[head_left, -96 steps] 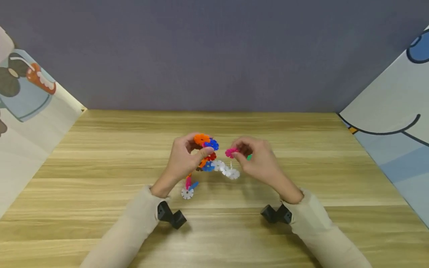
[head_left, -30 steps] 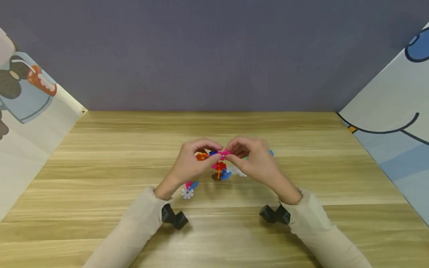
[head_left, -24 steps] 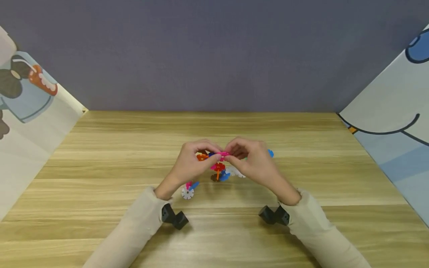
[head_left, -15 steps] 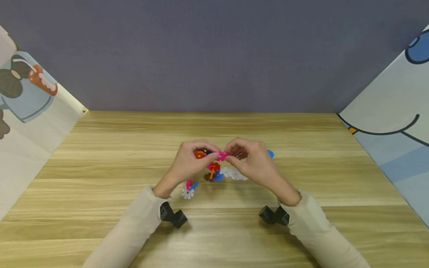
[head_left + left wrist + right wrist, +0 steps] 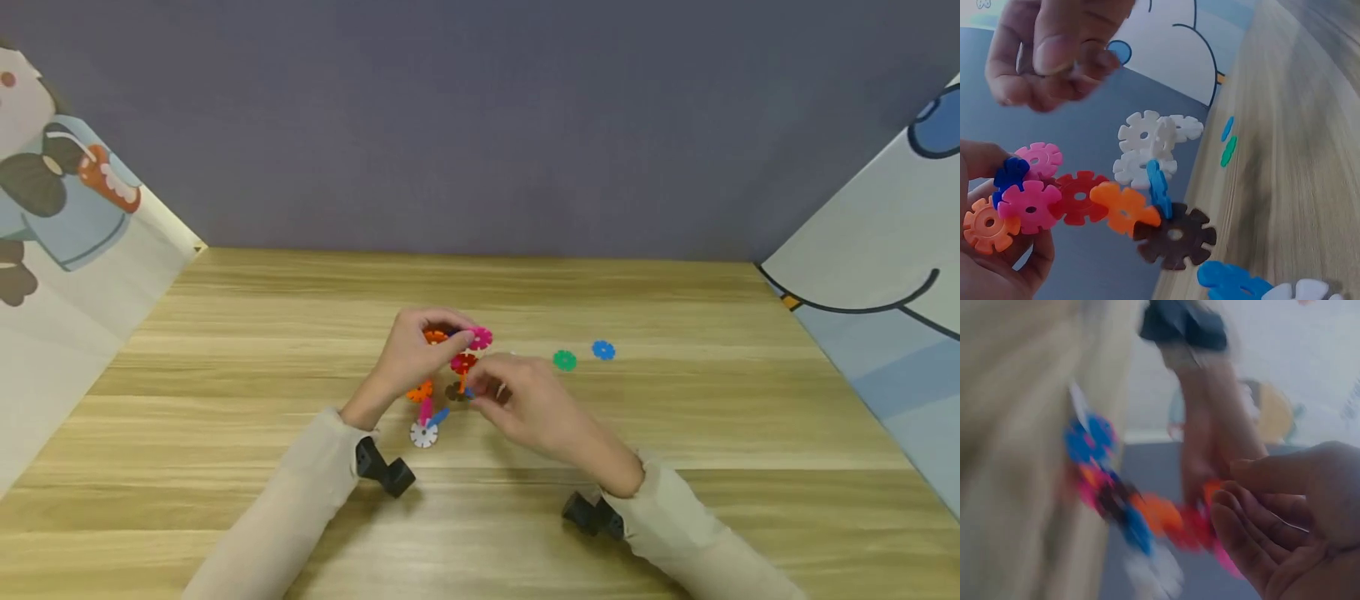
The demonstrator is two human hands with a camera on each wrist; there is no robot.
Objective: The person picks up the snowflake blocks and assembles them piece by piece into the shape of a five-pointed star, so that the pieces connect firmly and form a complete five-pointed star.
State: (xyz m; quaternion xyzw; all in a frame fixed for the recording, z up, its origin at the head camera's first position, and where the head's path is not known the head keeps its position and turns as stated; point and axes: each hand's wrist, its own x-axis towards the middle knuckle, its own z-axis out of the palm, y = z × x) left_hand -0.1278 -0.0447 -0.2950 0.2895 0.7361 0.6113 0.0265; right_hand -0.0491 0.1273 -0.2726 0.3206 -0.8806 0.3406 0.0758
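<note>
My left hand [image 5: 405, 354] pinches one end of a chain of interlocking flower-shaped plastic discs. At the pinched end are orange, dark blue and pink discs [image 5: 1022, 212]. A red disc [image 5: 1067, 209], an orange one, a brown disc [image 5: 1197, 240], a light blue one and several white discs [image 5: 1129, 140] follow, hanging above the table. In front of the chain's lower part is my right hand [image 5: 536, 408], fingers loosely bent, with nothing seen between them. It hides the white discs in the head view. The right wrist view is blurred.
A smaller joined piece lies on the wooden table [image 5: 480, 525] near the left wrist, with orange, pink, blue and white discs [image 5: 423, 436]. Loose green [image 5: 565, 361] and blue [image 5: 603, 350] discs lie to the right. A grey panel [image 5: 480, 125] stands behind.
The pink disc came from the right to the chain at my left fingers. My right hand has let go of it and moved left and nearer, uncovering the green disc.
</note>
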